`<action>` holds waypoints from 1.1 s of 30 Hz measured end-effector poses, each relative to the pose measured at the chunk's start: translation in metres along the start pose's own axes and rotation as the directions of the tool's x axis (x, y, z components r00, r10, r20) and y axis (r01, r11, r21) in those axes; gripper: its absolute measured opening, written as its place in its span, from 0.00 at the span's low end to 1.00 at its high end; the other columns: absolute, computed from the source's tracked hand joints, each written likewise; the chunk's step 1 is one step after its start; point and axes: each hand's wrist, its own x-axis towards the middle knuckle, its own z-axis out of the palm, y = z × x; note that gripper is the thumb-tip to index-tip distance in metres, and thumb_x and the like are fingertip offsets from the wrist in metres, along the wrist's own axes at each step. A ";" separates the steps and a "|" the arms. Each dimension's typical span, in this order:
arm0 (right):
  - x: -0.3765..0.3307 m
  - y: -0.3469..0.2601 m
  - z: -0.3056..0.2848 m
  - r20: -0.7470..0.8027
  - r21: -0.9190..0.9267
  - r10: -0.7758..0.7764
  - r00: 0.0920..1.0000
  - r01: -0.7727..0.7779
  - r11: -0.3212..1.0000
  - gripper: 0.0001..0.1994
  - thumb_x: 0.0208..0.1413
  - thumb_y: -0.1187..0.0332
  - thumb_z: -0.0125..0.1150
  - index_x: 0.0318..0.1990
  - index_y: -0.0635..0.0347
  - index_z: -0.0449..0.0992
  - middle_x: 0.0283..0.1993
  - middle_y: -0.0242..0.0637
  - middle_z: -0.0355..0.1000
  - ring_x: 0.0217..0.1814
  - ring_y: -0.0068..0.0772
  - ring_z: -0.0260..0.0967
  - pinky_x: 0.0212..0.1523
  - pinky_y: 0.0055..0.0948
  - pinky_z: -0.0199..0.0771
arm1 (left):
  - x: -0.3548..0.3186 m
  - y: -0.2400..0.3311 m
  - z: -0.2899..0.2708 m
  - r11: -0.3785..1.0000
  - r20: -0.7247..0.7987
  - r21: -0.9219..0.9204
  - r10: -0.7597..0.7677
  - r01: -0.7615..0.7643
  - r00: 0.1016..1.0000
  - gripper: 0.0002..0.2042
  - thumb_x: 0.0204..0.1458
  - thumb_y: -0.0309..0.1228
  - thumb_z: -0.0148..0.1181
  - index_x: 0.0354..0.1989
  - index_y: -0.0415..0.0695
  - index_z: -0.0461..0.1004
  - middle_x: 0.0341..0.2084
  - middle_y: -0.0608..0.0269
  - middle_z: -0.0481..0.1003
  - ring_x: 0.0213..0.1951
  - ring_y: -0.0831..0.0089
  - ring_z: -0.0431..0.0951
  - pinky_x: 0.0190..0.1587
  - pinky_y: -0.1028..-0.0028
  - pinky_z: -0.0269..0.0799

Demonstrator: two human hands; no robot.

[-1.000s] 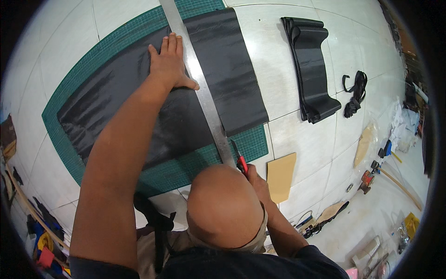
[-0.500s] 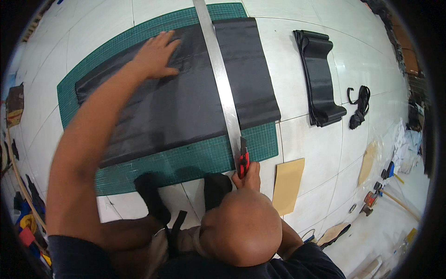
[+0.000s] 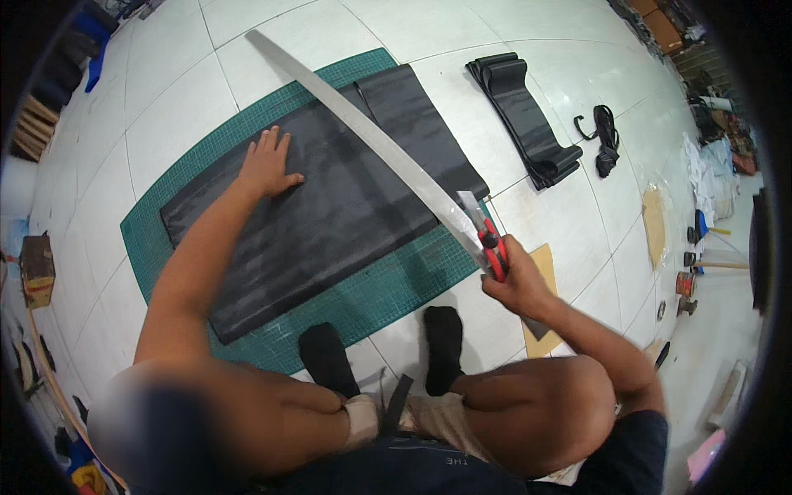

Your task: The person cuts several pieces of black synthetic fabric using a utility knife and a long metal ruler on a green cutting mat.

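One view, head camera. Right hand [image 3: 518, 285] fist-gripped around red utility knife [image 3: 488, 239], blade at near end of steel ruler [image 3: 363, 136]; ruler runs away up-left across black fabric [image 3: 330, 198] on green mat [image 3: 396, 289]. Left hand [image 3: 266, 163] pressed flat on fabric, fingers slightly spread.

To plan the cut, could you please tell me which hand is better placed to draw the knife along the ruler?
Probably the right hand: it holds the knife beside the ruler.

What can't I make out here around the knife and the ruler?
- Head view: the knife blade tip, too small to tell if it touches the black sheet.
- The right hand grip hides the knife's lower handle.
- The cut line under the ruler is hidden.
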 end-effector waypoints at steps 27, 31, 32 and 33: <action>-0.012 -0.001 0.255 -0.144 0.318 0.009 0.990 0.037 0.947 0.22 0.45 0.74 0.66 0.49 0.66 0.65 0.45 0.54 0.65 0.49 0.58 0.67 0.47 0.47 0.70 | 0.043 -0.037 0.067 0.931 -0.483 -0.302 0.037 -0.207 0.875 0.23 0.62 0.39 0.52 0.62 0.39 0.65 0.67 0.46 0.61 0.69 0.48 0.58 0.71 0.55 0.51; -0.012 -0.003 0.259 -0.230 0.198 -0.109 0.967 0.156 0.968 0.21 0.47 0.73 0.67 0.48 0.67 0.66 0.44 0.55 0.65 0.47 0.58 0.68 0.47 0.47 0.70 | 0.044 -0.040 0.056 0.872 -0.445 -0.416 0.052 -0.258 0.894 0.25 0.61 0.41 0.54 0.62 0.38 0.65 0.65 0.42 0.62 0.68 0.44 0.59 0.70 0.54 0.53; -0.010 -0.008 0.260 -0.231 0.118 -0.163 0.959 0.194 0.974 0.21 0.48 0.72 0.68 0.47 0.67 0.67 0.44 0.55 0.65 0.46 0.58 0.68 0.46 0.47 0.70 | 0.040 -0.045 0.056 0.874 -0.439 -0.414 0.055 -0.256 0.897 0.25 0.61 0.41 0.54 0.62 0.38 0.65 0.65 0.42 0.62 0.68 0.44 0.59 0.70 0.54 0.53; -0.009 -0.015 0.254 -0.233 0.121 -0.157 0.960 0.189 0.975 0.21 0.48 0.72 0.68 0.47 0.67 0.67 0.44 0.55 0.65 0.46 0.58 0.68 0.46 0.47 0.70 | 0.039 -0.047 0.056 0.891 -0.420 -0.389 0.054 -0.233 0.906 0.27 0.60 0.41 0.55 0.63 0.37 0.64 0.65 0.42 0.62 0.68 0.44 0.59 0.70 0.55 0.54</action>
